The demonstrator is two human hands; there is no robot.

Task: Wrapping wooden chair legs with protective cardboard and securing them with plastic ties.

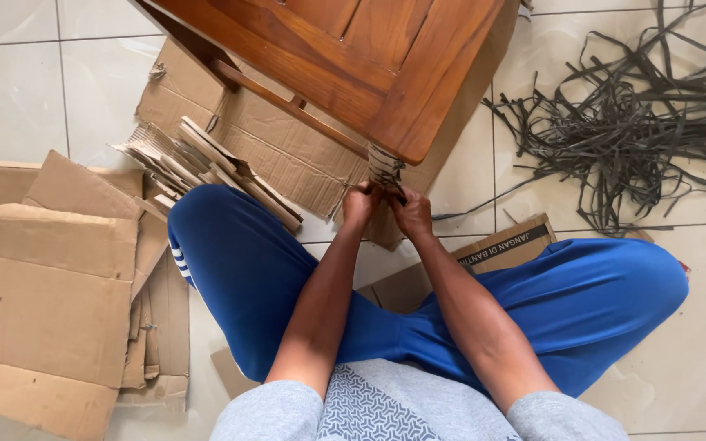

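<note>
Grey patterned shirt fabric (369, 408) fills the bottom edge, closest to the lens, with blue trousers (582, 302) folded cross-legged just beyond it. Both forearms reach forward from there to the wrapped leg (385, 166) of a wooden furniture piece (353, 57), the landmark for everything else.

Fingers of the left hand (361, 202) are curled tight against the lower end of that leg, pinching what looks like the dark strapping wound around it (the exact grip is hidden behind the knuckles). Fingers of the right hand (413, 214) are likewise bunched together, closed on the same wrapping from the other side; the two hands touch or nearly touch. Wrists are straight, elbows bent, forearms converging in a narrow V.

The leg's wrapping shows as thin ribbed bands, greyish and layered. Above it, the furniture is reddish-brown, smooth and glossy, with panelled framing and a slim cross rail.

Beneath and behind the furniture lies a flattened corrugated cardboard sheet (288, 155), matt brown and creased. Left of the leg sits a fanned pile of narrow cardboard strips (198, 163), and farther left a stack of larger cardboard panels (42, 302). Right of the leg, well apart, a loose tangle of dark flat plastic straps (631, 122) sprawls over the pale glossy floor tiles (10, 90).
</note>
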